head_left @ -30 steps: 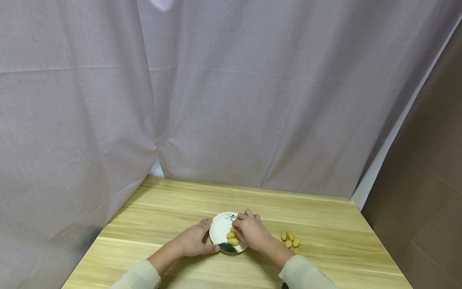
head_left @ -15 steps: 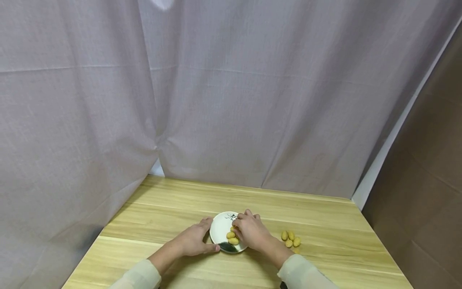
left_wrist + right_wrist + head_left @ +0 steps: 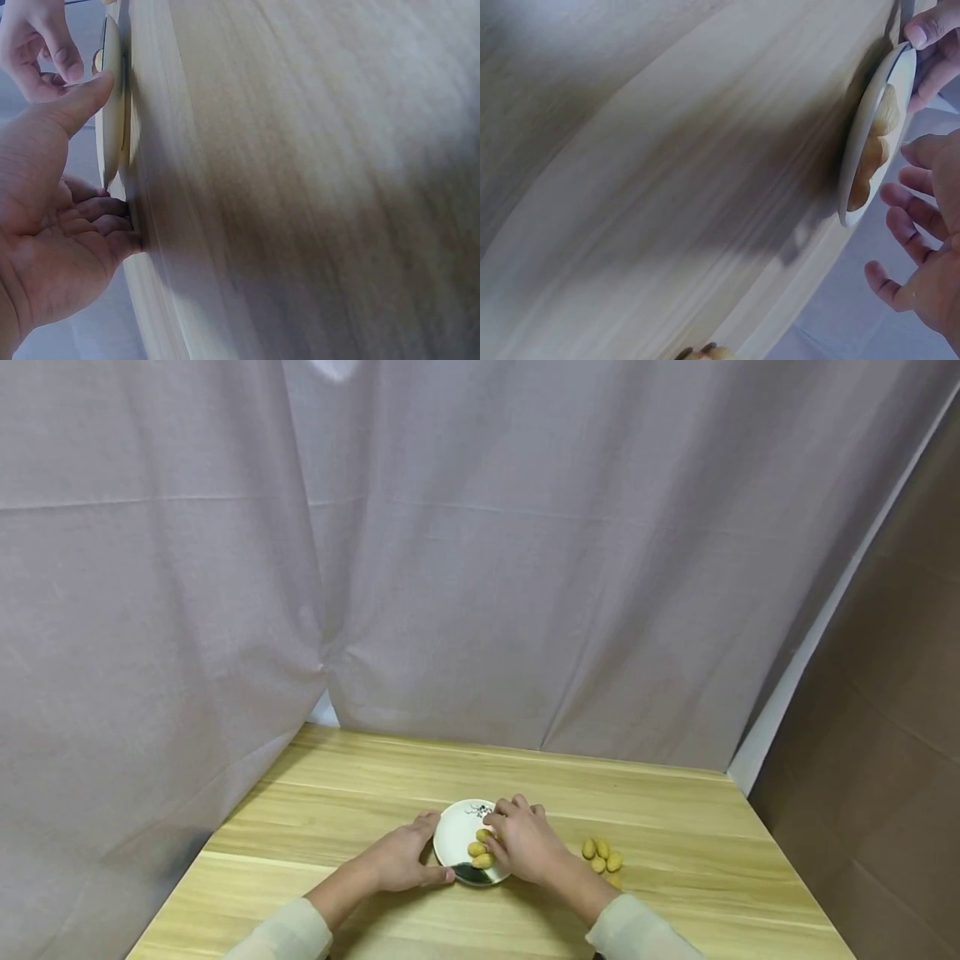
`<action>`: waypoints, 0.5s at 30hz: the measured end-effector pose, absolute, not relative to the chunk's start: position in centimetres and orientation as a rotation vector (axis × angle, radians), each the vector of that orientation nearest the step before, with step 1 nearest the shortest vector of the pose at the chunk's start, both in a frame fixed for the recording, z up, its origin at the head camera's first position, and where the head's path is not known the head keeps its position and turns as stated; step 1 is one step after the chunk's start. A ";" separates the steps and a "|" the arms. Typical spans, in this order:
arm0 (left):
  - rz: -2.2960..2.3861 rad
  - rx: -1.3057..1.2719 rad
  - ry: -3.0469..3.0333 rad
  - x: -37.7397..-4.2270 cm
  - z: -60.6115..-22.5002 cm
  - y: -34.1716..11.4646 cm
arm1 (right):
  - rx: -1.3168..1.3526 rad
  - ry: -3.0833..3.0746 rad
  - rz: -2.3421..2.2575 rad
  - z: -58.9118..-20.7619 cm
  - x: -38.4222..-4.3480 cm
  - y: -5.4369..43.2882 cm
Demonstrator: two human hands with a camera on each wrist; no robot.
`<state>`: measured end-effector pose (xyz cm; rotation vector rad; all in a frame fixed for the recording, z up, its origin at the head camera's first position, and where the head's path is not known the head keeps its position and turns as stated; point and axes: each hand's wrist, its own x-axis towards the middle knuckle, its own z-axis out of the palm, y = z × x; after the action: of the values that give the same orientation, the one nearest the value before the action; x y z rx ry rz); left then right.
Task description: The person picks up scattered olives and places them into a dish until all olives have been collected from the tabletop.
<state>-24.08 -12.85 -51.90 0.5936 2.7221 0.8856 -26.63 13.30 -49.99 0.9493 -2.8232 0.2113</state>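
Note:
A round white plate [image 3: 454, 837] with a dark green patch and a small branch pattern lies on the wooden table in the head view. My left hand [image 3: 401, 857] holds its left side, thumb on the front rim and fingers along the far left edge. Several small yellow oval fruits [image 3: 477, 849] sit together on the plate's right half. Close over them is my right hand [image 3: 528, 842], its fingers bent loosely and spread. In the right wrist view, a gap shows between the right fingertips [image 3: 909, 151] and the fruits [image 3: 870, 161], with nothing held.
To the right of the plate, several more yellow oval fruits [image 3: 602, 855] lie in a group on the wooden table [image 3: 697, 852]. A grey-mauve curtain [image 3: 480, 568] hangs behind the table, and a brown one [image 3: 870, 735] hangs at the right.
My right fingers have loosened and drawn slightly away from the fruits on the plate, which have shifted a little and show more clearly. My left hand keeps its place on the rim.

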 end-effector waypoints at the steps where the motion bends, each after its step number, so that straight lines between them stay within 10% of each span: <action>1: 0.882 0.593 2.723 -24.1 -51.9 -12.9 | 0.946 -2.826 0.225 -49.9 -26.6 13.5; 15: 0.868 0.587 2.725 -24.2 -52.0 -12.8 | 0.861 -2.791 0.287 -48.6 -25.3 17.0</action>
<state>-24.17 -12.83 -52.00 0.5870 2.7246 0.8676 -25.34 17.04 -48.62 0.8613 -2.7914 0.2872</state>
